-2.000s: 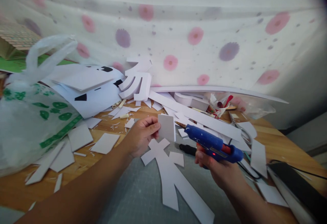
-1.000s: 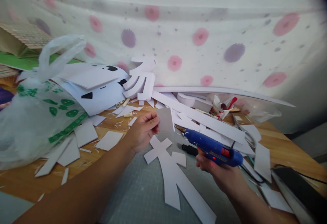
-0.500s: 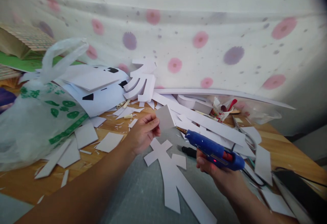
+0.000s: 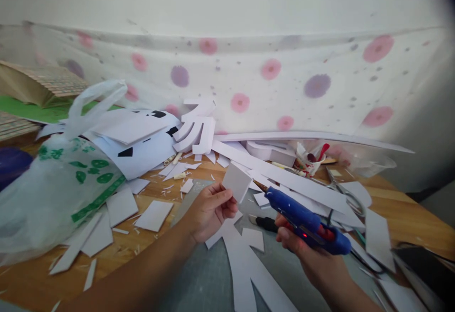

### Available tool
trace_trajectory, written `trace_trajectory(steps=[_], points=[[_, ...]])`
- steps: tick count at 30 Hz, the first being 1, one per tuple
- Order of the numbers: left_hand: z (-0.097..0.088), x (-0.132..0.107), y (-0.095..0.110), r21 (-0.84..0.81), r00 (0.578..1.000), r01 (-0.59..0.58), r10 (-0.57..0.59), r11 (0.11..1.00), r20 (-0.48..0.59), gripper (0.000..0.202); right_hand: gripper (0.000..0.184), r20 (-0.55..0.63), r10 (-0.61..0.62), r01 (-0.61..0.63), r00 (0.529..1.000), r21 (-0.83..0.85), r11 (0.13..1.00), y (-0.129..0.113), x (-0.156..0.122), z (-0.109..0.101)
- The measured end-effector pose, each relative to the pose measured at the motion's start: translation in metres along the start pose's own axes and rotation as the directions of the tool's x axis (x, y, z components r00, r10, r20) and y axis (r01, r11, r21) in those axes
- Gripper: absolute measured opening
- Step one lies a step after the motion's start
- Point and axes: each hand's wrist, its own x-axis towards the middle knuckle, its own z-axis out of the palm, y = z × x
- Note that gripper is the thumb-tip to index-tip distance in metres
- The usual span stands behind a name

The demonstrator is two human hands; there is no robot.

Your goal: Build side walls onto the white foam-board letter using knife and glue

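Between thumb and fingers, my left hand (image 4: 215, 207) pinches a small white foam board piece (image 4: 236, 182) by its lower left corner, raised above the mat. My right hand (image 4: 302, 250) is wrapped round a blue glue gun (image 4: 302, 217) whose red light is lit. Its nozzle points at the right edge of the piece; whether they touch I cannot tell. Below lies a white cut-out character shape (image 4: 245, 269), partly hidden by my left hand. A black-handled utility knife (image 4: 266, 223) rests on the grey-green cutting mat (image 4: 199, 279) beneath the glue gun.
Left, a white plastic bag (image 4: 53, 198) with green print stands among board scraps (image 4: 154, 215). White cut shapes (image 4: 199, 127) are piled at the back by a dotted curtain (image 4: 220, 75). Scissors (image 4: 350, 198) and a cup (image 4: 311, 160) are on the right, near a dark object (image 4: 423, 269).
The view has tilted up, so the scene sits lower. My left hand has turned the board piece and lowered it over the cut-out shape. The glue gun stays near its edge.
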Motion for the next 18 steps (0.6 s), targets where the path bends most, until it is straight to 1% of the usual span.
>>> trace_trajectory(steps=[3,7,12,15,18], points=[[0.0,0.0,-0.001,-0.026,1.0,0.006,-0.006,1.0,-0.002,0.027,0.021,0.0,0.01,-0.01,1.0,-0.014,1.0,-0.001,0.001,0.0],[0.0,0.0,-0.004,-0.037,1.0,0.017,-0.017,0.999,0.016,0.026,0.021,0.027,-0.013,0.014,1.0,-0.044,0.999,0.001,0.002,-0.002],[0.0,0.0,-0.004,-0.022,0.999,0.031,-0.031,0.999,0.017,0.025,0.017,0.107,-0.063,0.069,0.992,-0.046,0.997,0.008,0.005,-0.007],[0.001,-0.001,-0.004,-0.025,1.0,0.025,-0.025,0.999,0.014,0.025,0.016,0.102,-0.068,0.072,0.992,-0.038,0.997,0.011,0.005,-0.008],[0.001,-0.001,-0.005,-0.027,0.999,0.028,-0.027,0.999,0.02,0.025,0.019,0.087,-0.045,0.048,0.995,-0.03,0.998,0.011,0.004,-0.006]])
